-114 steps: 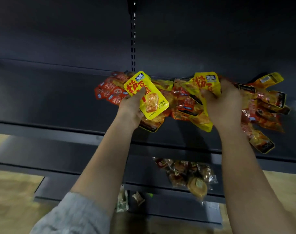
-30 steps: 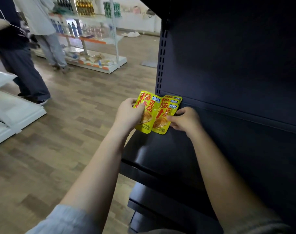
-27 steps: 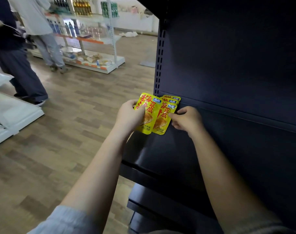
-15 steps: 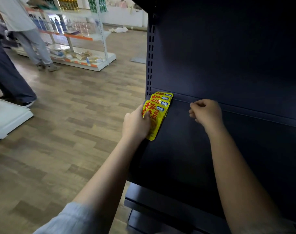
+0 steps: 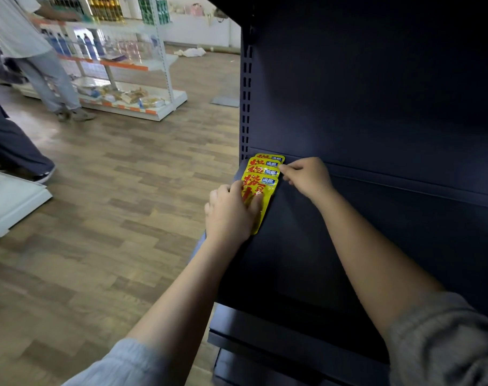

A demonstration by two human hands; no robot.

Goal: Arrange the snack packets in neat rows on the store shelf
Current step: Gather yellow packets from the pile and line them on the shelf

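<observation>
Several yellow snack packets (image 5: 265, 174) with red print lie overlapped in one row at the far left end of the dark store shelf (image 5: 306, 260), running from the back wall toward the front. My left hand (image 5: 231, 215) lies flat on the front packet (image 5: 261, 190), pressing it down. My right hand (image 5: 306, 176) has its fingertips pinched on the right edge of a packet further back in the row.
The shelf's dark back panel (image 5: 376, 93) and slotted upright (image 5: 247, 87) rise behind the row. To the left is wooden floor (image 5: 111, 204), a white shelving unit (image 5: 131, 87) with goods, and two people's legs (image 5: 50, 84) standing nearby.
Earlier I took yellow packets from a mixed pile and carried them to this shelf end. In the last second they were laid down in a row, and my right hand has returned to the row's edge.
</observation>
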